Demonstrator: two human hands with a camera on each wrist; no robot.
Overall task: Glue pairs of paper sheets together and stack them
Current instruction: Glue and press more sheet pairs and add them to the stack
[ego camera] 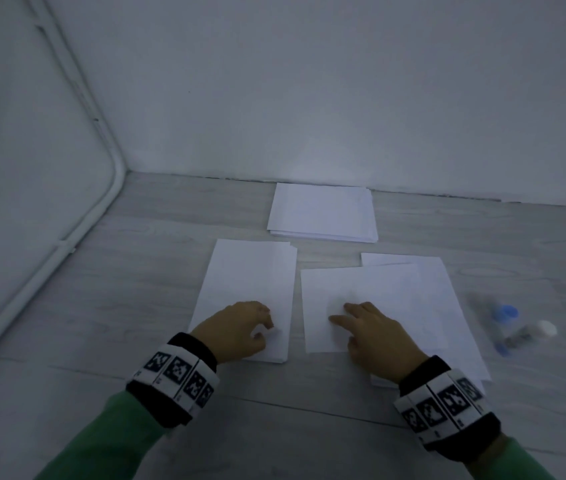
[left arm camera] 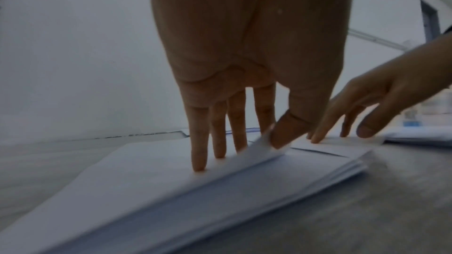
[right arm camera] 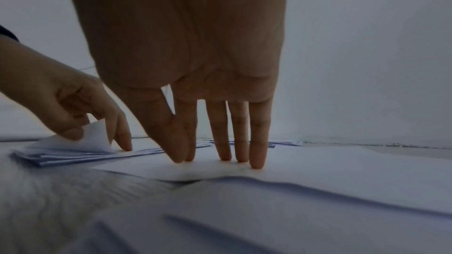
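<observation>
Meanwhile, on a pale wood-grain tabletop [ego camera: 101, 306], a person in green sleeves works between two lots of white paper. The left hand [ego camera: 236, 329] sits on the near right corner of the left pile [ego camera: 240, 282], its fingers [left arm camera: 199, 154] pressed straight down on the top sheet while the thumb curls that sheet's corner [left arm camera: 259, 148] up off the pile, pinching it. The right hand [ego camera: 375, 337] lies spread, fingertips [right arm camera: 257, 154] flat on a single sheet [ego camera: 361, 299] that lies skewed over more paper [ego camera: 447, 306] to the right. The two lots are just beside each other, with a narrow strip of tabletop between, and both run with their long axis away from the person. The lifted corner faces the right hand, so the peeled sheet most likely has only to travel rightward, across that strip, to meet its partner; the left hand is the nearer and already has it. A third pile [ego camera: 323, 213], probably the finished stack, lies farther off against the wall [ego camera: 309, 81], its long axis crosswise. Blurred glue containers [ego camera: 510, 327] lie well right of the papers, nearer the right hand.
</observation>
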